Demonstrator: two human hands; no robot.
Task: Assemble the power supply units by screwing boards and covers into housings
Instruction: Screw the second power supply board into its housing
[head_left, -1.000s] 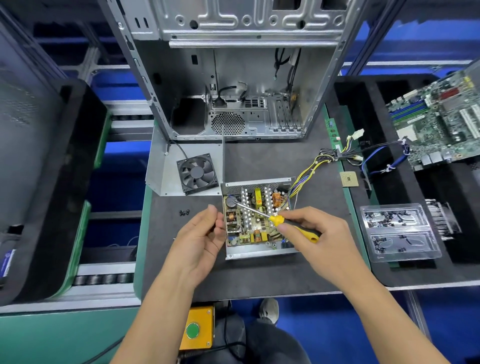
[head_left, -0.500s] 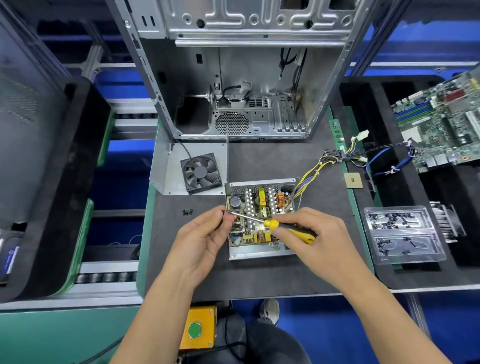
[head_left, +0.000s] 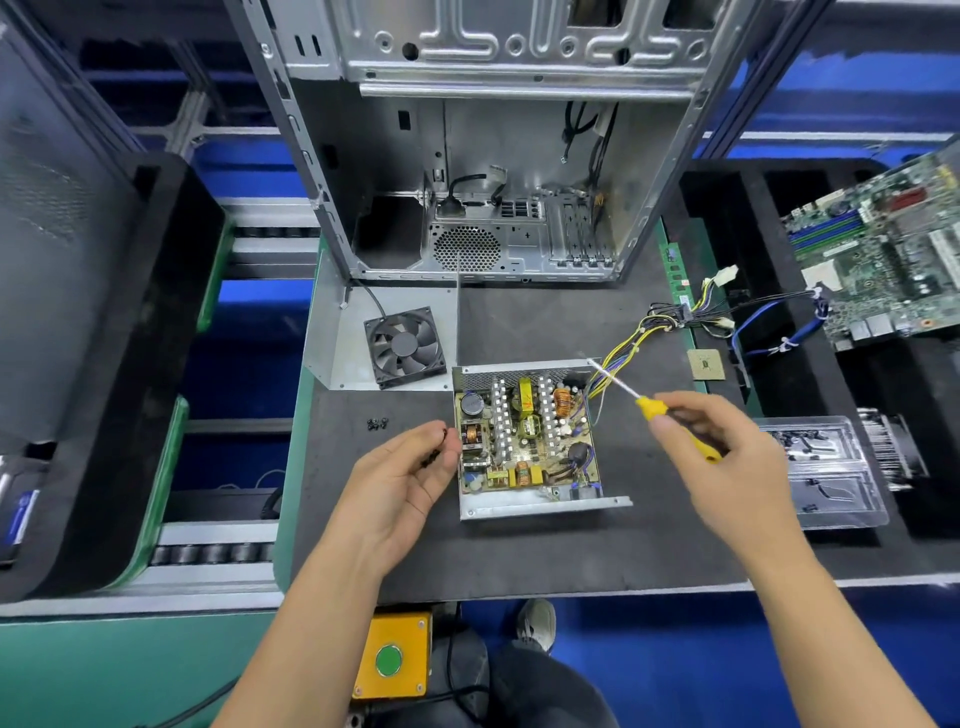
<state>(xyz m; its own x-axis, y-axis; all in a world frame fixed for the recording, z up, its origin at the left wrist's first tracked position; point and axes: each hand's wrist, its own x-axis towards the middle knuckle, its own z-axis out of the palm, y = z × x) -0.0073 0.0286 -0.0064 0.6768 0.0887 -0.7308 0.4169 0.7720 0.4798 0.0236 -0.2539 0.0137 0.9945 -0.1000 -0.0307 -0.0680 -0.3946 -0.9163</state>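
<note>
head view: the open power supply (head_left: 527, 441) lies mid-worktop (head_left: 545, 551); left hand (head_left: 402, 486) at its 9 o'clock pinches a small dark screw (head_left: 441, 435); right hand (head_left: 719, 460) at 3 o'clock grips a yellow screwdriver (head_left: 655, 408), tip toward 11 o'clock

I see an open computer case (head_left: 467, 156) at the desk's (head_left: 519, 561) far edge, a motherboard (head_left: 883, 249) in the right tray, and a yellow button box (head_left: 392, 654) below the near edge.

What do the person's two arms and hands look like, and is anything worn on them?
Both forearms are bare up to the frame edge: no sleeves show. The left hand and the right hand wear no gloves, and no ring, watch or wrist strap is visible. The fingernails look short and unpainted.
</note>
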